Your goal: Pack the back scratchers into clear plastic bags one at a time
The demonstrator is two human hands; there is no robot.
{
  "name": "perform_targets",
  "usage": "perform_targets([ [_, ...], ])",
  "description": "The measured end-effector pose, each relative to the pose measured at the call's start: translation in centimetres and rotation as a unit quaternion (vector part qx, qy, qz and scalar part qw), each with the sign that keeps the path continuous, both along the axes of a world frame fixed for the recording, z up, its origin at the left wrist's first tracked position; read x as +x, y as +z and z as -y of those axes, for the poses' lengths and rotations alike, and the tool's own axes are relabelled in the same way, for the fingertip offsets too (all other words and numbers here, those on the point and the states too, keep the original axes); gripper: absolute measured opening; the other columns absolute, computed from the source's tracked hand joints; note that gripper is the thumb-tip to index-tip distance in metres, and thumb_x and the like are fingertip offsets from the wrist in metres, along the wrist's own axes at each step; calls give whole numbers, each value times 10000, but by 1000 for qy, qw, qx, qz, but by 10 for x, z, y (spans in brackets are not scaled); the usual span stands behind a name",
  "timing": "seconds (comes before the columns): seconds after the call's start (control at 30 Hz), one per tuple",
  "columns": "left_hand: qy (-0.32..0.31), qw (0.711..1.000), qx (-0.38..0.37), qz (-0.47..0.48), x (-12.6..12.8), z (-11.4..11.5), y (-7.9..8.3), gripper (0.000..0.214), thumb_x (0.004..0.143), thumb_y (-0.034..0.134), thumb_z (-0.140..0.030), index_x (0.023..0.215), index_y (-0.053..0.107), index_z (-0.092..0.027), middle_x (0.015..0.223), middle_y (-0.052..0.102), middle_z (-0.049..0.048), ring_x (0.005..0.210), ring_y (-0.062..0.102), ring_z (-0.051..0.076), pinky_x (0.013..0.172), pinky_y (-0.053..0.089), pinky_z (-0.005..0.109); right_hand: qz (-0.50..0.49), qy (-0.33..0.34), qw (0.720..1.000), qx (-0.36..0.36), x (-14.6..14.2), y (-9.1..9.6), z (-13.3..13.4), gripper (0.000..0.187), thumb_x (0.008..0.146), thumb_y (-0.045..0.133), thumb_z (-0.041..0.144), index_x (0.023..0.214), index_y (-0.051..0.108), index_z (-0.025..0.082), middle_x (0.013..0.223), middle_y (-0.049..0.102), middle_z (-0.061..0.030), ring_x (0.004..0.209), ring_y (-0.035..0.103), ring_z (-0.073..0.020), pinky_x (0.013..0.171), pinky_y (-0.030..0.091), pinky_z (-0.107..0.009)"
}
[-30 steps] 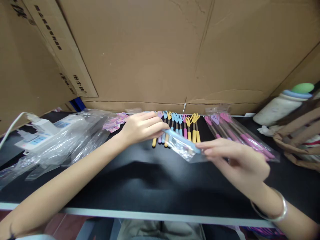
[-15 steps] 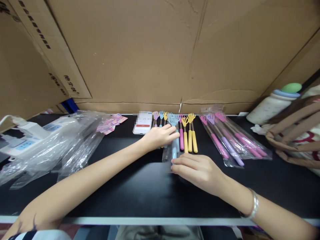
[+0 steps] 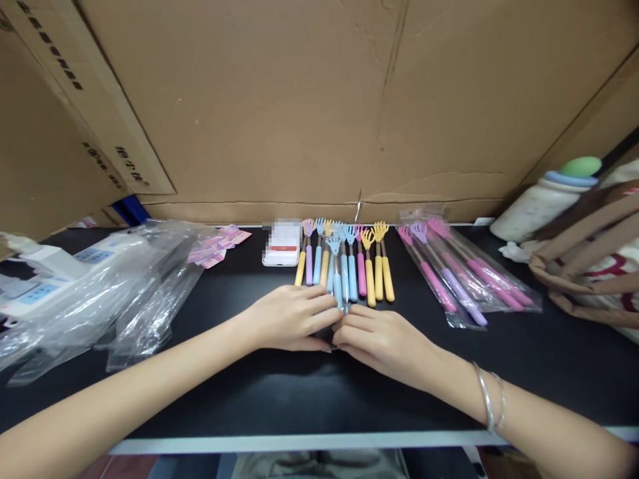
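Observation:
A blue back scratcher [image 3: 337, 283] lies in a clear plastic sleeve, head pointing away from me. At the sleeve's near end, my left hand [image 3: 294, 318] and my right hand [image 3: 387, 338] almost meet, both with fingers pinched on the plastic. The bit of sleeve between the fingertips is mostly hidden. Just beyond the hands runs a row of unwrapped back scratchers, among them a purple one [image 3: 309, 256], a pink one [image 3: 361, 273] and a yellow one [image 3: 369, 283].
Several bagged back scratchers [image 3: 469, 266] lie to the right, near a white bottle [image 3: 542, 206] and a bag with brown straps [image 3: 574, 273]. Leftward are a phone [image 3: 282, 243], printed cards [image 3: 219, 245], empty clear sleeves [image 3: 144, 299] and a power strip [image 3: 42, 286]. Cardboard [image 3: 259, 106] walls the back.
My left hand has come down from the scratcher heads to the sleeve's near end, beside my right hand. The bagged blue scratcher has shifted slightly left and nearer.

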State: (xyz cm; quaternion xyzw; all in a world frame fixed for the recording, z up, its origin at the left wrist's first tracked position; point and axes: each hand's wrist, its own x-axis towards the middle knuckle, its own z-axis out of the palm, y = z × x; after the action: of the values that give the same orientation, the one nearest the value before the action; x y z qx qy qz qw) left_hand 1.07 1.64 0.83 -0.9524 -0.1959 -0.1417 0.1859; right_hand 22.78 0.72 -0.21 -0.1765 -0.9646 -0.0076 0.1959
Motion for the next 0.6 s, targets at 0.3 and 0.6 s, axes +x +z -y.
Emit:
perform_targets([
  [0.3,-43,996,40,70,-6,5,-8,259,901,489,-405,814,568,-174,813,640,26,777,594,168,668,455,255,2,-9,994,-111,3,4,0,52,849,537,145,886,553,177,912,571,-36,787,539,-131,668,448,-230],
  [0.6,-16,996,34,80,-4,8,-17,234,909,492,-349,769,568,-177,677,572,-5,645,535,143,606,420,259,20,-11,997,-75,2,2,-2,71,872,506,145,839,564,170,857,582,-40,786,519,-152,676,433,-260],
])
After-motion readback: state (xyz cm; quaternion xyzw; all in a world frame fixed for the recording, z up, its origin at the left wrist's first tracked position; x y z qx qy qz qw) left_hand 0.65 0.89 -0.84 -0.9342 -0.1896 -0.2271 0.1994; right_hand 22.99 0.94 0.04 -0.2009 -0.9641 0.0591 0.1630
